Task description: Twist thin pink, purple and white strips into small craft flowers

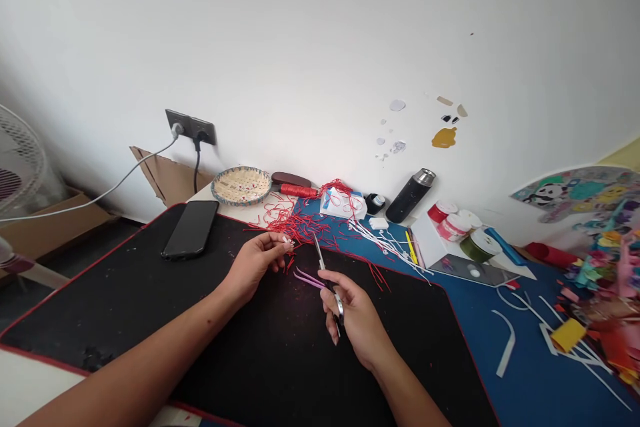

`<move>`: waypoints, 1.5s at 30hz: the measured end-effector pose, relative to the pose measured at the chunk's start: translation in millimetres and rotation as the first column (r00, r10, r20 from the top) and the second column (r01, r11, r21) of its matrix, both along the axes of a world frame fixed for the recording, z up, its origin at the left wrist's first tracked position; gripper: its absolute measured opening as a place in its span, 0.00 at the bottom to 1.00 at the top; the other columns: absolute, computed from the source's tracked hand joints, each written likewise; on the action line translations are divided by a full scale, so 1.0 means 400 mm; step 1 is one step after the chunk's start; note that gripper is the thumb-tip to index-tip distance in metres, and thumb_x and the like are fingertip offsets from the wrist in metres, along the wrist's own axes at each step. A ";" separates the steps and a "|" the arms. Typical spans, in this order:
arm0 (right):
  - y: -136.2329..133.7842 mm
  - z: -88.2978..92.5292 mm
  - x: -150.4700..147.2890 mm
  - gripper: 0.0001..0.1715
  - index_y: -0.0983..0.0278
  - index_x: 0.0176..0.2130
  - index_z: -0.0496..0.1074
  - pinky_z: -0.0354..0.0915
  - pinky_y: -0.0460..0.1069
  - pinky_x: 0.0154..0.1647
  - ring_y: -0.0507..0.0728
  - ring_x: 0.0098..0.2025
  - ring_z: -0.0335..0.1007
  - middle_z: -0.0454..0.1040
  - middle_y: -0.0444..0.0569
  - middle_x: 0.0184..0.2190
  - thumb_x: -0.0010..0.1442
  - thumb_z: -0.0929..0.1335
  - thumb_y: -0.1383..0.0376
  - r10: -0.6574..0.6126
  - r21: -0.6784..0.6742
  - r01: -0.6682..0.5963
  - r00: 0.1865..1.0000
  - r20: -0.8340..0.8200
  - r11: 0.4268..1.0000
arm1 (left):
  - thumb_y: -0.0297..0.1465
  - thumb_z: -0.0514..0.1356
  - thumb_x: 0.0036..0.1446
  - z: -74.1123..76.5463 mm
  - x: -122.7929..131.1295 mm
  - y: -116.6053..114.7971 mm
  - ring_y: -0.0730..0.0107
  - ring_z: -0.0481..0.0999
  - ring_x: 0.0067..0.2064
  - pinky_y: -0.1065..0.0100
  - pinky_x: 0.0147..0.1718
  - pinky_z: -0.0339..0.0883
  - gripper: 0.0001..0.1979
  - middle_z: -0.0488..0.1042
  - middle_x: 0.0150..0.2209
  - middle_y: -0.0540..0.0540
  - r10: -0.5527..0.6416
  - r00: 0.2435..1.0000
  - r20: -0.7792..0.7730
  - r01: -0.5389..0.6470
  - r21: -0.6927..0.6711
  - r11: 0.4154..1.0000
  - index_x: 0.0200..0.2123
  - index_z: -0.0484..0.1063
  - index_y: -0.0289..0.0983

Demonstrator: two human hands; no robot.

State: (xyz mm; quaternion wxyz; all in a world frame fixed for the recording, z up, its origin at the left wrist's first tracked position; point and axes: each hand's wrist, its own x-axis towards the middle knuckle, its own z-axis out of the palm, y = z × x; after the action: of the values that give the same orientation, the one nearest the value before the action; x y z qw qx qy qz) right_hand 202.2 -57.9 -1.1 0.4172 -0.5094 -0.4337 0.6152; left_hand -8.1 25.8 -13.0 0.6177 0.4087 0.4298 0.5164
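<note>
My right hand (353,312) is closed around a small pair of silver scissors (321,260), blades pointing away from me, and also grips purple tweezers (309,277) that stick out to the left. My left hand (259,258) pinches something small at its fingertips, at the edge of a pile of cut red string pieces (295,223). Both hands hover over a black desk mat (150,293).
A black phone (191,229) lies on the mat's far left. A woven basket (241,185), red thread spool (299,191), black flask (411,195), white strips (385,243), tape rolls (457,227) and coloured paper scraps (600,307) crowd the back and right. A fan (17,167) stands left.
</note>
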 end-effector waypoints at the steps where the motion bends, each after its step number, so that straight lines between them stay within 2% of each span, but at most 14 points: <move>1: 0.000 0.003 0.003 0.37 0.63 0.58 0.72 0.59 0.43 0.13 0.47 0.16 0.62 0.66 0.38 0.26 0.57 0.75 0.46 -0.001 -0.007 0.000 1.000 -0.022 1.000 | 0.40 0.77 0.45 0.001 0.001 -0.001 0.76 0.70 0.23 0.75 0.21 0.60 0.20 0.75 0.25 0.52 -0.004 1.000 0.002 0.004 -0.004 1.000 0.35 0.76 0.35; 7: 0.004 0.024 0.014 0.35 0.62 0.59 0.71 0.60 0.44 0.14 0.47 0.16 0.64 0.68 0.39 0.28 0.59 0.74 0.47 0.005 0.006 -0.005 1.000 -0.015 1.000 | 0.39 0.77 0.44 0.003 0.004 -0.005 0.77 0.69 0.23 0.75 0.21 0.59 0.20 0.75 0.26 0.51 -0.023 1.000 0.017 0.023 -0.018 1.000 0.35 0.77 0.34; 10: 0.014 0.026 0.038 0.34 0.60 0.59 0.71 0.61 0.45 0.15 0.48 0.16 0.65 0.65 0.38 0.29 0.58 0.74 0.49 0.013 0.036 -0.018 0.989 0.145 0.999 | 0.40 0.76 0.46 0.002 0.002 -0.007 0.76 0.69 0.24 0.75 0.22 0.58 0.19 0.76 0.27 0.50 -0.042 0.999 0.016 0.043 -0.040 0.998 0.36 0.78 0.34; 13: 0.024 0.036 0.080 0.30 0.58 0.60 0.71 0.62 0.45 0.17 0.50 0.17 0.66 0.64 0.37 0.27 0.61 0.72 0.53 0.027 0.066 -0.058 0.919 0.394 0.996 | 0.40 0.76 0.47 0.004 0.003 -0.011 0.77 0.69 0.24 0.75 0.22 0.58 0.19 0.76 0.28 0.50 -0.066 0.998 0.021 0.067 -0.052 0.996 0.37 0.78 0.34; 16: 0.030 0.066 0.118 0.26 0.56 0.61 0.72 0.68 0.48 0.27 0.54 0.24 0.74 0.71 0.41 0.29 0.64 0.70 0.58 0.054 0.064 -0.137 0.715 0.697 0.988 | 0.39 0.76 0.47 0.008 0.007 -0.016 0.77 0.69 0.25 0.75 0.22 0.58 0.20 0.77 0.29 0.50 -0.080 0.996 0.039 0.082 -0.065 0.995 0.38 0.78 0.34; 19: 0.031 0.102 0.131 0.26 0.58 0.60 0.75 0.70 0.53 0.47 0.63 0.46 0.79 0.80 0.51 0.43 0.62 0.71 0.64 0.078 0.059 -0.294 0.435 0.897 0.954 | 0.39 0.76 0.46 0.012 0.012 -0.021 0.76 0.69 0.25 0.74 0.22 0.59 0.20 0.76 0.28 0.50 -0.098 0.994 0.048 0.101 -0.071 0.992 0.39 0.77 0.35; 22: 0.025 0.132 0.129 0.30 0.59 0.63 0.73 0.69 0.55 0.48 0.66 0.49 0.79 0.80 0.55 0.50 0.63 0.70 0.66 0.197 -0.087 -0.430 0.219 0.956 0.899 | 0.39 0.76 0.46 0.018 0.015 -0.024 0.74 0.69 0.25 0.74 0.23 0.60 0.20 0.75 0.27 0.51 -0.120 0.992 0.030 0.122 -0.075 0.990 0.37 0.77 0.35; 25: 0.016 0.158 0.126 0.27 0.58 0.62 0.75 0.69 0.54 0.46 0.66 0.47 0.80 0.82 0.55 0.48 0.64 0.69 0.67 0.245 -0.150 -0.475 0.143 0.959 0.867 | 0.40 0.76 0.46 0.026 0.015 -0.028 0.74 0.69 0.25 0.73 0.23 0.59 0.20 0.75 0.27 0.50 -0.134 0.991 0.016 0.135 -0.082 0.987 0.38 0.77 0.35; 28: 0.014 0.170 0.118 0.20 0.58 0.56 0.79 0.68 0.54 0.47 0.66 0.47 0.80 0.83 0.54 0.47 0.66 0.69 0.64 0.205 -0.053 -0.477 0.270 0.941 0.877 | 0.41 0.76 0.46 0.033 0.018 -0.032 0.73 0.68 0.25 0.72 0.22 0.58 0.21 0.75 0.27 0.50 -0.163 0.987 0.002 0.163 -0.091 0.982 0.39 0.79 0.35; 30: 0.020 0.158 0.104 0.18 0.57 0.54 0.80 0.68 0.52 0.42 0.63 0.41 0.80 0.84 0.52 0.40 0.67 0.69 0.59 0.165 0.049 -0.415 0.465 0.870 0.908 | 0.41 0.76 0.46 0.036 0.020 -0.036 0.73 0.69 0.25 0.72 0.22 0.58 0.21 0.76 0.27 0.50 -0.192 0.981 -0.012 0.190 -0.093 0.977 0.40 0.80 0.36; 32: 0.034 0.129 0.083 0.16 0.57 0.49 0.81 0.65 0.49 0.31 0.57 0.28 0.75 0.81 0.47 0.28 0.68 0.68 0.56 0.183 0.069 -0.336 0.660 0.729 0.939 | 0.42 0.75 0.47 0.036 0.023 -0.041 0.72 0.69 0.25 0.71 0.23 0.59 0.21 0.76 0.28 0.49 -0.221 0.975 -0.030 0.218 -0.085 0.972 0.41 0.81 0.36; 35: 0.065 0.073 0.046 0.17 0.60 0.47 0.80 0.59 0.46 0.22 0.50 0.19 0.63 0.75 0.44 0.26 0.68 0.68 0.54 0.144 0.098 -0.221 0.855 0.498 0.970 | 0.43 0.74 0.48 0.033 0.026 -0.046 0.71 0.70 0.25 0.70 0.24 0.62 0.21 0.77 0.29 0.49 -0.253 0.965 -0.076 0.248 -0.064 0.967 0.42 0.80 0.37; 39: 0.100 0.032 0.002 0.21 0.64 0.45 0.77 0.53 0.44 0.18 0.47 0.18 0.57 0.70 0.42 0.25 0.66 0.68 0.50 0.128 0.093 -0.161 0.949 0.288 0.983 | 0.43 0.73 0.49 0.031 0.025 -0.048 0.71 0.71 0.25 0.70 0.24 0.64 0.22 0.78 0.30 0.49 -0.280 0.950 -0.137 0.277 -0.037 0.960 0.43 0.78 0.38; 45: 0.104 0.022 -0.035 0.14 0.64 0.40 0.75 0.53 0.44 0.19 0.48 0.18 0.57 0.67 0.39 0.21 0.64 0.70 0.54 0.114 0.111 -0.150 0.953 0.280 0.982 | 0.43 0.71 0.51 0.033 0.020 -0.048 0.70 0.71 0.27 0.69 0.26 0.66 0.18 0.77 0.30 0.50 -0.284 0.940 -0.187 0.289 -0.002 0.957 0.40 0.76 0.38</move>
State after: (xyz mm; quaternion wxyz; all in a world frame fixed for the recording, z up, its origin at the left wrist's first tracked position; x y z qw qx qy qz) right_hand 188.1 -16.3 7.5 0.3437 -0.5305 -0.5596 0.5359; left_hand 0.1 6.7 0.2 0.6383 0.5211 0.4149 0.3860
